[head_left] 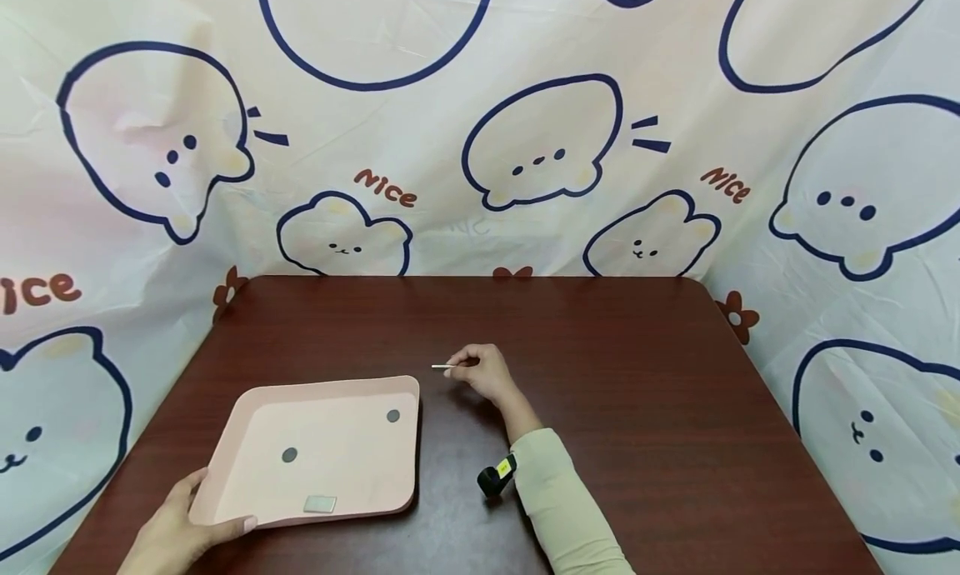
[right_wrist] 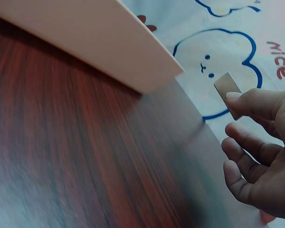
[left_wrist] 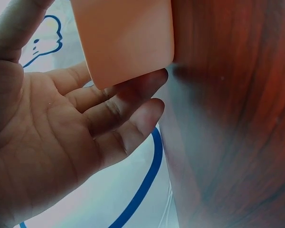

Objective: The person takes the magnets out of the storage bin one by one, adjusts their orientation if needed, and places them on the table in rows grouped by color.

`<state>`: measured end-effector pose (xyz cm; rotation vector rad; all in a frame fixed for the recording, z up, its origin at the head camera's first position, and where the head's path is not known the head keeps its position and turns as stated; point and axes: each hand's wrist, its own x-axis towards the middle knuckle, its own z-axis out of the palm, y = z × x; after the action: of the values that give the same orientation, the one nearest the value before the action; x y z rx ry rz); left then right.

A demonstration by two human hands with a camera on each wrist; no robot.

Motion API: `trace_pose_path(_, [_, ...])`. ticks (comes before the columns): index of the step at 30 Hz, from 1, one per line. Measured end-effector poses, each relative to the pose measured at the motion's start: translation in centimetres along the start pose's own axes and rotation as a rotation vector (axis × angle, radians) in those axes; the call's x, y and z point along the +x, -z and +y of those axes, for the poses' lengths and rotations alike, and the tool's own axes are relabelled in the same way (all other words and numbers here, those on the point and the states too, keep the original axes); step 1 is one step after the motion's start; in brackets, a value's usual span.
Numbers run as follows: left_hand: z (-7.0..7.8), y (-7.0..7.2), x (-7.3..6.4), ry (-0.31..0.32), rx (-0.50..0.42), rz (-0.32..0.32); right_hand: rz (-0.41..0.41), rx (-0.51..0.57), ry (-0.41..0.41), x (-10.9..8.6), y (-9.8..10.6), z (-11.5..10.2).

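Observation:
A shallow pink tray (head_left: 352, 458) sits on the left part of the table. My left hand (head_left: 174, 521) grips its near left corner, thumb along the front side; the left wrist view shows the fingers (left_wrist: 118, 107) against the tray's wall (left_wrist: 128, 42). Inside the tray lie two round grey discs (head_left: 289, 455) and a flat silvery rectangle (head_left: 320, 504). Beyond the tray's far right corner, my right hand (head_left: 486, 375) pinches a small flat rectangular metal piece (right_wrist: 226, 92) between thumb and forefinger. It appears edge-on in the head view.
The dark reddish-brown table (head_left: 637, 375) has rounded far corners. A pale cloth with cartoon drawings (head_left: 540, 150) hangs behind it and along both sides. A black wrist camera (head_left: 495, 477) is on my right forearm, beside the light green sleeve (head_left: 562, 500).

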<state>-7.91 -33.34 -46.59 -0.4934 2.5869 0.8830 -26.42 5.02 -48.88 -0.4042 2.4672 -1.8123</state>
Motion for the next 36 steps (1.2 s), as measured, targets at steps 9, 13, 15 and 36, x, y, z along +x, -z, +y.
trace_pose_path(9, [0.1,0.0,-0.1,0.020,-0.016,-0.016,0.031,-0.024,-0.080,0.6,1.6,1.5])
trace_pose_path(13, [0.2,0.0,-0.1,0.027,-0.028,-0.016,0.057,-0.077,-0.100,1.0,2.3,2.0])
trace_pose_path(15, [0.2,0.0,-0.1,0.026,-0.032,-0.016,0.074,-0.106,-0.107,1.2,2.6,2.2])
trace_pose_path(36, [0.3,0.2,-0.4,0.012,-0.062,-0.018,0.105,-0.231,-0.205,2.6,3.8,3.0])
